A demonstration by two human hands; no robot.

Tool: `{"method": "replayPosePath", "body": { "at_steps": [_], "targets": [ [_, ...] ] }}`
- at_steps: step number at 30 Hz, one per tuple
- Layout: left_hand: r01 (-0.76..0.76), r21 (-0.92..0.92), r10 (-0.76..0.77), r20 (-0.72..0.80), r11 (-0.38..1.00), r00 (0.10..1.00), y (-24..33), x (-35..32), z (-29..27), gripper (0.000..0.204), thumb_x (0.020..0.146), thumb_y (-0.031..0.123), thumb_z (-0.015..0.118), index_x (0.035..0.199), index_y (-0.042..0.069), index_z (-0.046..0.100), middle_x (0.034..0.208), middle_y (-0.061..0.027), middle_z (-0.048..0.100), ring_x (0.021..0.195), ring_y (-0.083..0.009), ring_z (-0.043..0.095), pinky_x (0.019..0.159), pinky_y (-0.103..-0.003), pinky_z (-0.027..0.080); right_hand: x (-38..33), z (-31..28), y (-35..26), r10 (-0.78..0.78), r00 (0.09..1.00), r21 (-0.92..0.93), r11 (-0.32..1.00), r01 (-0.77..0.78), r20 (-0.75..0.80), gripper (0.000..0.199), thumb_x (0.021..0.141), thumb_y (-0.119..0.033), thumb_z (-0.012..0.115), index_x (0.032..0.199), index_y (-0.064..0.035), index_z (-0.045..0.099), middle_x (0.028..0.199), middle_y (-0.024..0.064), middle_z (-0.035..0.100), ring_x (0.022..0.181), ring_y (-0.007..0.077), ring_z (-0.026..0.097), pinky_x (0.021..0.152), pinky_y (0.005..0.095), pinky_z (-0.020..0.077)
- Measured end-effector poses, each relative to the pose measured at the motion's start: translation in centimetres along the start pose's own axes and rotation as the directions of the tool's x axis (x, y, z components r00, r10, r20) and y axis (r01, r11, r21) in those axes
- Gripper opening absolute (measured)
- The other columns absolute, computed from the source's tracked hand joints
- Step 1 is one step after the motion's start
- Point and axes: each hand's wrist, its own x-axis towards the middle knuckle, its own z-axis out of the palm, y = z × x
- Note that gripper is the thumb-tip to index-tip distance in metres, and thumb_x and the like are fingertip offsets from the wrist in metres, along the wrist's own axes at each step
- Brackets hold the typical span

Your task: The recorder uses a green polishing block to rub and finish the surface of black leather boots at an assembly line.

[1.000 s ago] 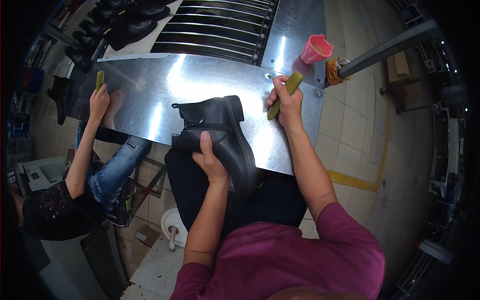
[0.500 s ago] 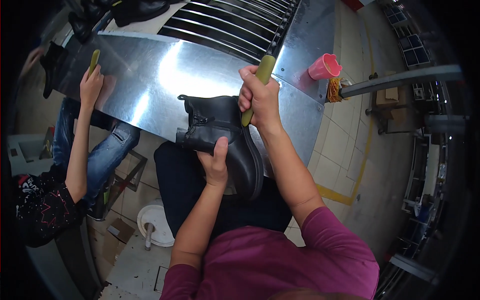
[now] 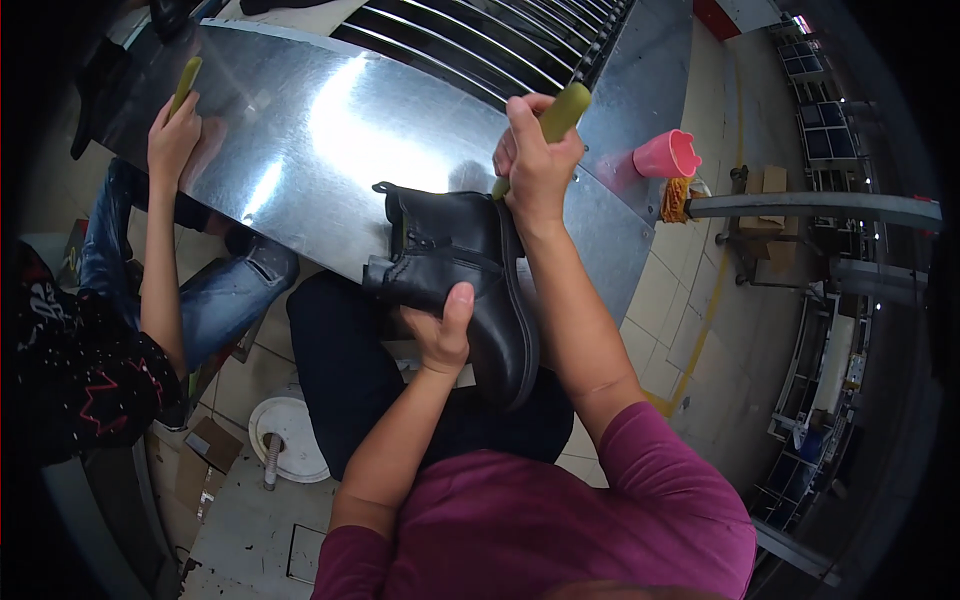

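Observation:
A black ankle boot [image 3: 463,270] lies on its side over my lap, its sole turned to the right and its shaft against the edge of the shiny metal bench [image 3: 330,140]. My left hand [image 3: 441,328] grips the boot from below, thumb up on the leather. My right hand [image 3: 535,160] is closed around a yellow-green tool handle [image 3: 556,113], whose lower end is pressed at the top of the boot near the sole edge.
A pink cup [image 3: 666,155] stands at the bench's right end, next to a yellow bundle. On the left sits another person in jeans, a hand [image 3: 172,140] holding a similar yellow-green tool on the bench. A white bucket lid [image 3: 290,440] lies on the floor.
My right hand brought the tool from the pink cup over to the boot. The boot has turned and risen slightly in my left hand.

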Motion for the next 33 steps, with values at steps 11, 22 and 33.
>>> {"method": "replayPosePath", "body": {
  "at_steps": [11, 22, 33],
  "targets": [
    [0.013, 0.002, -0.013, 0.0, 1.0, 1.0, -1.2, -0.4, -0.3, 0.043, 0.084, 0.021, 0.071, 0.118, -0.004, 0.061, 0.112, -0.0117, 0.064, 0.102, -0.0252, 0.061, 0.097, -0.038, 0.046, -3.0, -2.5, -0.7, -0.034, 0.998, 0.4, 0.916, 0.014, 0.045, 0.01, 0.098, -0.011, 0.064, 0.097, -0.0063, 0.055, 0.06, -0.0001, 0.043, 0.046, 0.0091, 0.039, 0.045, 0.0265, 0.0375],
    [0.074, -0.053, -0.073, 0.023, 0.996, 0.997, -1.7, -0.5, -1.2, 0.049, 0.085, 0.022, 0.071, 0.124, -0.005, 0.058, 0.118, -0.0116, 0.063, 0.108, -0.0233, 0.06, 0.101, -0.037, 0.044, -5.3, -2.7, -1.1, -0.068, 0.994, 0.408, 0.913, 0.025, 0.09, 0.011, 0.098, -0.009, 0.064, 0.096, -0.0058, 0.053, 0.061, 0.0006, 0.044, 0.047, 0.0096, 0.039, 0.046, 0.0271, 0.0373],
    [0.011, -0.019, -0.011, 0.012, 1.0, 1.0, -1.7, -0.4, 0.0, 0.042, 0.089, 0.02, 0.061, 0.124, -0.004, 0.059, 0.114, -0.0112, 0.064, 0.102, -0.0217, 0.06, 0.097, -0.034, 0.046, -8.6, -4.4, -2.9, 0.066, 0.99, 0.344, 0.933, -0.105, 0.122, 0.01, 0.098, -0.013, 0.061, 0.094, -0.0075, 0.053, 0.056, -0.0017, 0.035, 0.042, 0.0109, 0.034, 0.045, 0.0296, 0.0339]
  ]
}}
